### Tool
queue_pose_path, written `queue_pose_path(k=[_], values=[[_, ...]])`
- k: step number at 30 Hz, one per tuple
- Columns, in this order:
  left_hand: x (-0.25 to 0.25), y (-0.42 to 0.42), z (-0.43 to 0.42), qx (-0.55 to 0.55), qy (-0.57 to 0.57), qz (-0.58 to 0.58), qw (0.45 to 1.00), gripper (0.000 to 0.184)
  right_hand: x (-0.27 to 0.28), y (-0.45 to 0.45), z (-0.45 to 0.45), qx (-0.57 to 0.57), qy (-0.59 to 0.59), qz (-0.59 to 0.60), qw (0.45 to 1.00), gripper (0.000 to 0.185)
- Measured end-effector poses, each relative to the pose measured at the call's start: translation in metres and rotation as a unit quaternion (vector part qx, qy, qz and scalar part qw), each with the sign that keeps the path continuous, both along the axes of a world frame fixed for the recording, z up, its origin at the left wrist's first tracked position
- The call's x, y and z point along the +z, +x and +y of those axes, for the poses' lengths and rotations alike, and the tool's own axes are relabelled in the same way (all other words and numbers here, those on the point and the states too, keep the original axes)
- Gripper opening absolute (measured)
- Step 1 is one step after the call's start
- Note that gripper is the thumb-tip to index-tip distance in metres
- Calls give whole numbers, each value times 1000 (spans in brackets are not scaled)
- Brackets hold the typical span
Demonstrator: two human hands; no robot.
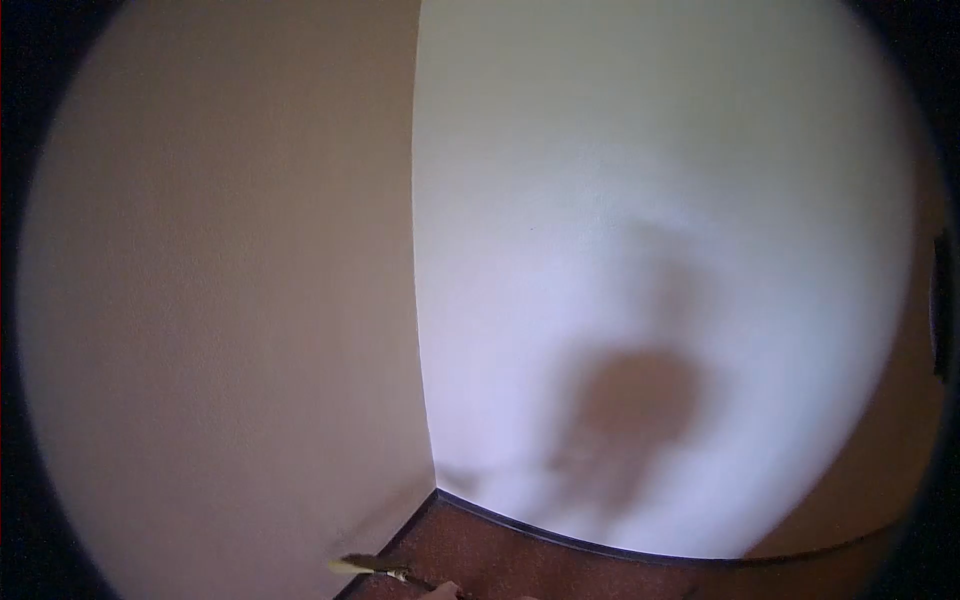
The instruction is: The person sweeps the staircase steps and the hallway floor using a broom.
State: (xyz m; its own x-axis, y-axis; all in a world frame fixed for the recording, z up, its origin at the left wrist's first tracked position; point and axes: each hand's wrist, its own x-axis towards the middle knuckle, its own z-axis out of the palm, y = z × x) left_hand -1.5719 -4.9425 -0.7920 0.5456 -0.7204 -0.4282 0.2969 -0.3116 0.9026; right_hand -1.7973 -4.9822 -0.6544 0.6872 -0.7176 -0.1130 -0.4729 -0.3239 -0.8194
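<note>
At the bottom edge of the head view, a broom [360, 565] with a pale yellowish bristle head reaches left, against the foot of the left wall. Its dark handle runs down and right to my left hand [441, 592], whose fingers are closed around it. Only the upper part of that hand shows. A small skin-toned sliver farther right at the frame's lower edge looks like part of my right hand [527, 598]. Its fingers are hidden, so its grip cannot be made out.
A beige wall [230, 280] on the left meets a brightly lit white wall [520, 250] at a corner. Dark baseboard [560, 532] edges the reddish-brown floor [480, 545]. Blurred shadows fall on the white wall. A dark object [940, 305] is at the far right.
</note>
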Motion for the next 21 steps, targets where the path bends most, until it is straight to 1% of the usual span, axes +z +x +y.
queue_pose_path(k=[5, 8, 10, 12, 13, 14, 15, 16, 17, 18, 19, 20, 21], values=[[-4, 32, -40, 27, 8, 92, 995, 38, -10, 15, -13, 8, -25, -2, 1000, 31], [1, 50, -72, 37, 0, 134, 990, 38, -35, 34, -27, 16, -60, 2, 998, 30], [12, 59, -91, 36, -13, 153, 988, 38, -53, 49, -33, 31, -112, 11, 993, 30], [44, 66, -116, 25, -44, 153, 987, 38, -52, 61, -48, 45, -192, 9, 980, 30], [71, 66, -130, 13, -74, 141, 987, 38, -34, 64, -62, 35, -227, 5, 973, 29], [108, 63, -142, -3, -113, 123, 986, 38, 21, 66, -65, 7, -108, 8, 994, 29], [151, 55, -149, -22, -159, 98, 982, 38, 67, 61, -59, -35, -177, -18, 983, 30], [195, 44, -155, -40, -214, 76, 973, 38, 92, 50, -65, -56, -111, -129, 984, 29], [256, 21, -149, -76, -369, -142, 915, 46, 166, 23, -39, -89, 53, -160, 982, 31], [313, -4, -141, -109, -478, -79, 868, 48, 204, -5, -24, -91, 58, -229, 967, 31], [373, -36, -109, -130, -454, -80, 878, 49, 231, -28, -7, -95, 79, -318, 940, 41], [394, -59, -115, -99, -501, -116, 852, 49, 236, -42, 0, -122, 43, -373, 919, 42], [421, -81, -116, -101, -572, -209, 787, 51, 235, -51, 5, -113, 10, -409, 905, 43]])
